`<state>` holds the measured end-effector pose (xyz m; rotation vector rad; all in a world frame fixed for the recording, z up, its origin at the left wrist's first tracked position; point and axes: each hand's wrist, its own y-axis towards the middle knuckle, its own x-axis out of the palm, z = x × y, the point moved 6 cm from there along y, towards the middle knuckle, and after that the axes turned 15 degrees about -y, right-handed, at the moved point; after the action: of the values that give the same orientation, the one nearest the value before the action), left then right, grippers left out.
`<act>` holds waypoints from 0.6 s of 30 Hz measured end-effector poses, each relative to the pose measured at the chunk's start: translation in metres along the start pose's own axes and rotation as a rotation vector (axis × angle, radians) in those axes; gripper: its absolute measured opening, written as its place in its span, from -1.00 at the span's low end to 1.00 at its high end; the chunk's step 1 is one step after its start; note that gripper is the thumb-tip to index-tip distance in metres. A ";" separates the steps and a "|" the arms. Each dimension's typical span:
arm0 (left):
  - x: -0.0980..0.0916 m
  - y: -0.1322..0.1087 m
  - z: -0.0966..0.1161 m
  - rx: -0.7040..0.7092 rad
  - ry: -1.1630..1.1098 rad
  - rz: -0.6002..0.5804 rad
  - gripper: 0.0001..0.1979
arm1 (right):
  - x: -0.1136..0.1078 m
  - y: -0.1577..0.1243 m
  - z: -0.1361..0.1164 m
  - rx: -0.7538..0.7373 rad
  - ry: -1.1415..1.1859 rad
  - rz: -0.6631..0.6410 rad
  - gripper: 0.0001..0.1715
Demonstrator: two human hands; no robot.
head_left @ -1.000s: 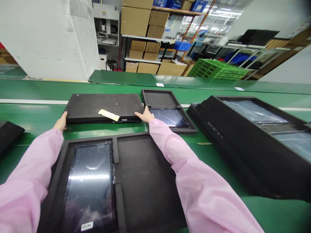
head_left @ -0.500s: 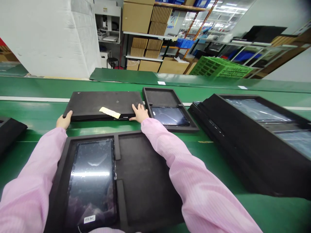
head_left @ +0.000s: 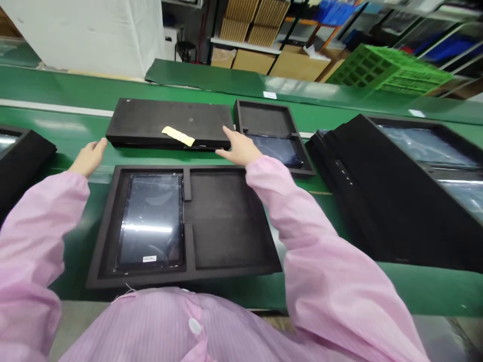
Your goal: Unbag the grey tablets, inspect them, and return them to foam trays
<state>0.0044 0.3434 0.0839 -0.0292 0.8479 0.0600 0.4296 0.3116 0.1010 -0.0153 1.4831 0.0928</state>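
My left hand (head_left: 89, 157) is open just off the left front corner of a black foam tray (head_left: 151, 118), which lies level with a yellow paper strip (head_left: 178, 136) across its front edge. By that tray's right front corner, my right hand (head_left: 240, 147) is open too, thumb and fingers apart; whether it touches cannot be made out. Nearest my body sits a two-compartment foam tray (head_left: 102, 251). Its left compartment holds a dark glass screen panel (head_left: 153, 216) with a small white label; the right compartment shows bare foam.
Another foam tray (head_left: 264, 104) with a panel sits behind my right hand. To the right rises a leaning stack of black trays (head_left: 377, 201); one more tray (head_left: 33, 156) is at the left. All rest on a green belt (head_left: 377, 289). A green crate (head_left: 392, 70) stands beyond.
Both hands have drawn back from the far tray, the left coming off its corner. My view has tipped downward, so the near tray and my clothing show more.
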 end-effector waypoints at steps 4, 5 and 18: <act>-0.002 -0.121 0.005 0.126 0.038 -0.063 -0.21 | -0.008 -0.078 -0.016 -0.135 -0.021 0.025 -0.29; 0.001 -0.151 0.004 0.161 0.099 -0.059 -0.15 | -0.007 -0.097 -0.020 -0.143 -0.054 -0.002 -0.35; 0.027 -0.248 -0.063 -0.398 0.077 -0.234 -0.41 | 0.054 -0.236 0.032 0.487 -0.016 -0.279 -0.05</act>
<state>-0.0086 0.0941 0.0227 -0.5061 0.8933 0.0063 0.4833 0.0819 0.0387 0.1720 1.4407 -0.4931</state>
